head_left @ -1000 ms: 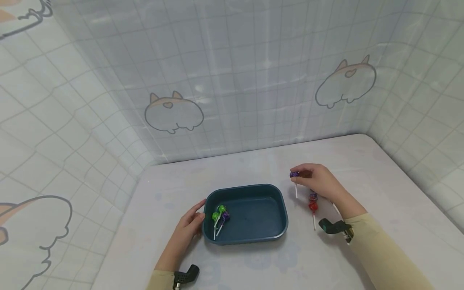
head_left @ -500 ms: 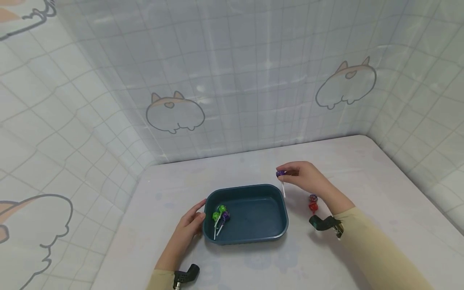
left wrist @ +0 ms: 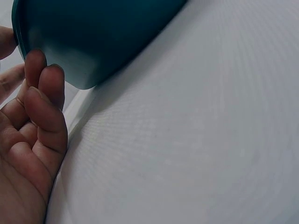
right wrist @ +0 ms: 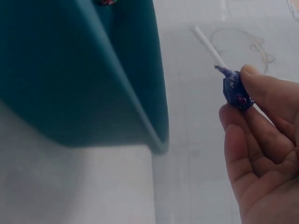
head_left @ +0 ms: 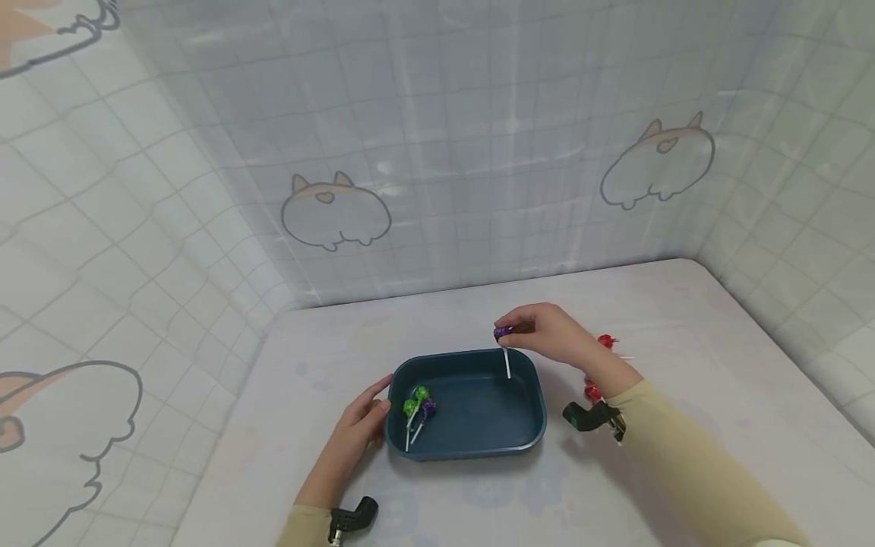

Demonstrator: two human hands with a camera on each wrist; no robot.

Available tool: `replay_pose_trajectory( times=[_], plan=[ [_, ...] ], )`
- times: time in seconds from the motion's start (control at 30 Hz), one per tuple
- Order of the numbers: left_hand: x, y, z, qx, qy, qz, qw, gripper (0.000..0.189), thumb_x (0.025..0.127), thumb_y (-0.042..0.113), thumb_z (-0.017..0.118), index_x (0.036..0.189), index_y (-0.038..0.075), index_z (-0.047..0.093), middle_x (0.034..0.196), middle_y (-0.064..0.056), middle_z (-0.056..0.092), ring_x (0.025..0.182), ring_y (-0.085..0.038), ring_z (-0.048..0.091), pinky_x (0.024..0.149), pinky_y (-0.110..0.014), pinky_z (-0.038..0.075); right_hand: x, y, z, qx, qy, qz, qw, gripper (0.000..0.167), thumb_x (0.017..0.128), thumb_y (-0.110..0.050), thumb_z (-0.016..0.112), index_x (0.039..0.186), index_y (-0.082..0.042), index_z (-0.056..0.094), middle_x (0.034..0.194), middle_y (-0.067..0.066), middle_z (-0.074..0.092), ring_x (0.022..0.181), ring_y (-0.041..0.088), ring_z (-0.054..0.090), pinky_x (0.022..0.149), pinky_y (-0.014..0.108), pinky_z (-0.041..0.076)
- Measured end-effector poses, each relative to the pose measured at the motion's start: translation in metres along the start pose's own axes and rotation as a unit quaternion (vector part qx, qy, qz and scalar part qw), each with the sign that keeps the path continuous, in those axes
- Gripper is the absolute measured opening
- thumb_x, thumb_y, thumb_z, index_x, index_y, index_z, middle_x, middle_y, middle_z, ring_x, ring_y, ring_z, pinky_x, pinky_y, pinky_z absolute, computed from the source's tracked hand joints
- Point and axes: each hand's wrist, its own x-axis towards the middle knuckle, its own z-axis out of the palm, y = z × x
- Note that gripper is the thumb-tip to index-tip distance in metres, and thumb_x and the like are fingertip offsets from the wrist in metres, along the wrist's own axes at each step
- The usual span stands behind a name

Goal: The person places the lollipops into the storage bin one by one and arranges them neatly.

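My right hand (head_left: 550,334) pinches a purple-wrapped lollipop (head_left: 502,332) by its candy head between thumb and fingers. Its white stick points down over the back right part of a dark teal tray (head_left: 472,453). In the right wrist view the same lollipop (right wrist: 237,91) appears beside the tray wall (right wrist: 161,135). My left hand (head_left: 357,423) rests against the tray's left end, fingers along the outer wall; the left wrist view shows its fingertips (left wrist: 50,81) right at that wall (left wrist: 86,56). Inside the tray's left part lie green lollipops (head_left: 410,407) and a purple one (head_left: 428,408), sticks toward me.
Red-wrapped lollipops (head_left: 605,341) lie on the white table (head_left: 492,494) to the right, partly hidden by the right forearm. Behind the table rises a tile-patterned backdrop (head_left: 444,190), with similar sides left and right.
My right hand has carried the purple lollipop leftward from the table on the right to above the tray's back right corner. The left hand stays at the tray's left end.
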Motion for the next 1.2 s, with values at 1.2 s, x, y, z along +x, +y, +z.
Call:
replay_pose_trajectory(
  times=[1.2],
  plan=[
    [-0.001,0.0,-0.001,0.005,0.001,-0.018,0.9998,0.046,0.1,0.041,0.058,0.144,0.035,0.049,0.089,-0.014,0.062,0.069,-0.024,0.054,0.06,-0.032,0.049,0.049,-0.053,0.073,-0.075,-0.184,-0.098,0.9751,0.033,0.091,-0.02,0.074,0.12,-0.006,0.071,0.11,-0.002,0.071,0.094,0.004,0.067,0.081,0.022,0.052]
  ],
)
